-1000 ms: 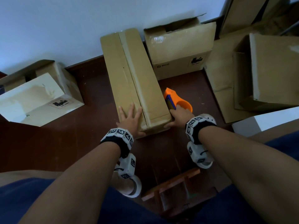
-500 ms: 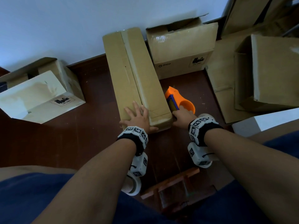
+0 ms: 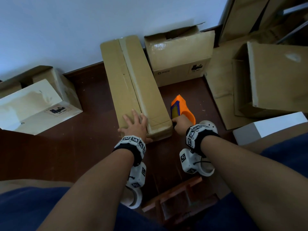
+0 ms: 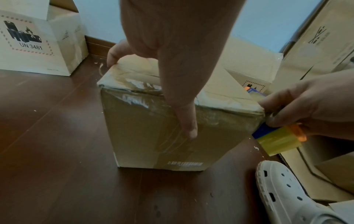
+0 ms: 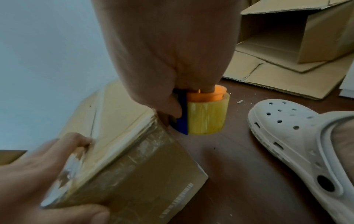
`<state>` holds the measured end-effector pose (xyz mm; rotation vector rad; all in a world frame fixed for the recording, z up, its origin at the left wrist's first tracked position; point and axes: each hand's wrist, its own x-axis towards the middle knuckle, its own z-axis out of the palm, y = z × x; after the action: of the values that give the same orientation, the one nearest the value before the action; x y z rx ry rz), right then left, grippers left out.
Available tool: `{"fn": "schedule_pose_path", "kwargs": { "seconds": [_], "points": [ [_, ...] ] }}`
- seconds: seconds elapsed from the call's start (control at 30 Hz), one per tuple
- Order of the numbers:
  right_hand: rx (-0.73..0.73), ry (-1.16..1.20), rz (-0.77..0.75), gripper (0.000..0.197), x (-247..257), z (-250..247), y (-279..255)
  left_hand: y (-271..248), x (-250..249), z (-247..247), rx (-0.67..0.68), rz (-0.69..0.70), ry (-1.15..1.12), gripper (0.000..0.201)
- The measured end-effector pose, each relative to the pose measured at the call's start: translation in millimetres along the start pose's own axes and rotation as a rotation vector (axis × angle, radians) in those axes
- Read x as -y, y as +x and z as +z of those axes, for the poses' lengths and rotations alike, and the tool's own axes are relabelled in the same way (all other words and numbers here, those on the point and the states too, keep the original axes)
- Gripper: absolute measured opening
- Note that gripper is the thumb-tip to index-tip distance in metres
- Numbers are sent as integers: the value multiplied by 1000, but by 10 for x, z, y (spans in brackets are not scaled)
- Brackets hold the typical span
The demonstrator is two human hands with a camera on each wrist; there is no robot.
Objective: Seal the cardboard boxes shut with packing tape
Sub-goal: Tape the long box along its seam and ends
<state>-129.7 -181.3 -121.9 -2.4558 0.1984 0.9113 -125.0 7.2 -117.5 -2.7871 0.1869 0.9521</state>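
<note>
Cardboard box (image 3: 133, 84), long and narrow, is seen in the middle of the head view, lying on the dark wooden floor (image 3: 55, 155) with its far end against the wall; a strip of tape runs along its top seam and over the near edge. The left hand (image 3: 135, 125) is laid flat on the near end of the top, fingers spread, with the thumb hooked down over the near face in the left wrist view. The tape dispenser (image 3: 180, 107), orange with a yellowish roll, is grasped by the right hand (image 3: 181, 125) and held against the box's near right corner. Bare floor is left to the left of the box, up to another box (image 3: 38, 105) at the left edge; to the right, a second box (image 3: 180, 55) and flattened cardboard (image 3: 221, 90) crowd close; a white clog (image 5: 298, 144) stands just beside the dispenser.
</note>
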Motion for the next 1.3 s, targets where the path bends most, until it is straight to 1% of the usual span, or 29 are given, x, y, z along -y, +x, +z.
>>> {"fn": "schedule_pose_path", "kwargs": {
  "seconds": [0.1, 0.23, 0.33, 0.4, 0.43, 0.53, 0.6, 0.67, 0.73, 0.9, 1.0, 1.07, 1.13, 1.27, 1.3],
  "points": [
    [4, -18, 16, 45, -46, 89, 78, -16, 4, -1, -6, 4, 15, 120],
    [76, -46, 19, 49, -146, 211, 52, -6, 7, 3, -12, 8, 13, 119],
    [81, -40, 28, 42, -157, 254, 50, -19, 11, -3, -16, 4, 15, 119],
    [58, -64, 34, 28, -133, 235, 54, -28, 11, 2, -27, 7, 15, 118],
    [53, -95, 40, 27, -126, 225, 65, -32, 12, 10, -34, 10, 15, 118],
    [33, -250, 53, 64, -45, 176, 82, -31, 27, 16, -73, 20, 34, 118],
    [-10, -367, 74, 79, 23, 166, 95, -45, 40, 30, -95, 24, 55, 118],
    [-51, -427, 81, 93, 62, 178, 88, -48, 58, 59, -124, 25, 81, 118],
    [-70, -412, 90, 97, 52, 217, 105, -43, 66, 81, -154, 23, 108, 117],
    [-89, -432, 88, 81, 77, 203, 80, -54, 109, 62, -154, 56, 173, 117],
    [-79, -472, 76, 77, 92, 146, 76, -58, 228, 79, -163, 112, 205, 120],
    [-80, -499, 61, 75, 95, 116, 72, -58, 312, 73, -144, 157, 209, 121],
    [-68, -507, 46, 69, 88, 110, 66, -68, 400, 30, -98, 209, 220, 121],
    [-49, -517, -16, 42, 32, 101, 39, -36, 603, -55, 29, 330, 184, 122],
    [-29, -506, -20, 38, 11, 87, 45, -23, 657, -79, 61, 348, 189, 122]
  ]
}}
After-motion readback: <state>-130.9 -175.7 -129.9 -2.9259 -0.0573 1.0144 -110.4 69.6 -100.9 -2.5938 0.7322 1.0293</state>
